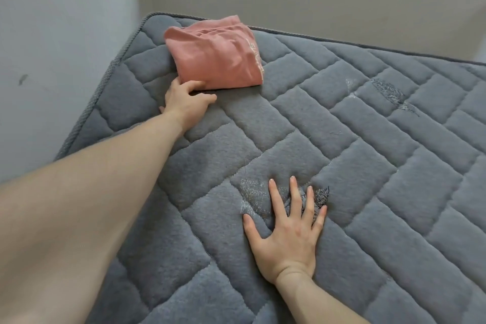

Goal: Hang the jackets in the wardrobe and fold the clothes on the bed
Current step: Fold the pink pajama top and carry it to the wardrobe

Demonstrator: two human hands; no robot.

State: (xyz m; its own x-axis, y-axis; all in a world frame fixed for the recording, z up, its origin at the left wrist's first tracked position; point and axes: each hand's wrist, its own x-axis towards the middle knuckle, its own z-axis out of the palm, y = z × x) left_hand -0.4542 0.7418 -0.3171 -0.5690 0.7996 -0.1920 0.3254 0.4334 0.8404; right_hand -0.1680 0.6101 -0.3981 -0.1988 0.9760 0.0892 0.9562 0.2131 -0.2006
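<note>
One garment, a pink folded garment [214, 54], lay near the far left corner of the grey quilted mattress [368, 166]; no other clothing, jacket or wardrobe was in view, so the remainder of the task could not be assessed. The folding of this item appeared complete. The left hand [185, 101] was at its near edge, fingers curled against or under the fabric; whether it gripped could not be confirmed. The right hand [288, 231] lay flat, fingers spread, well apart from the garment, pressing the mattress.
</note>
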